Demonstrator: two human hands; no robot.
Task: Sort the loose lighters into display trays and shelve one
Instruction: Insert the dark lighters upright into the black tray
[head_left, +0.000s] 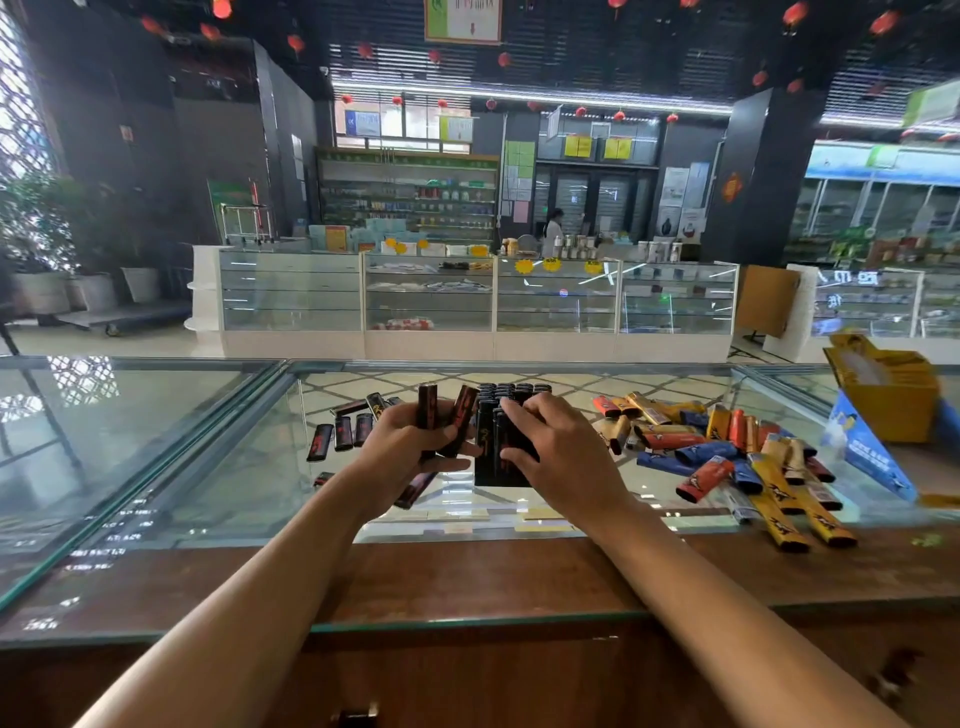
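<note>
Left hand (410, 447) clutches spare lighters (461, 415) as stock; right hand (556, 447) grips tray (485, 470), presumably steadying it for loading.

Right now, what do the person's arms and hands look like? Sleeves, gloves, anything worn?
The left hand and right hand are bare: no gloves, and no rings show. The left forearm and right forearm are bare right down to the frame's lower edge. No sleeve, watch or band is in view.
</note>
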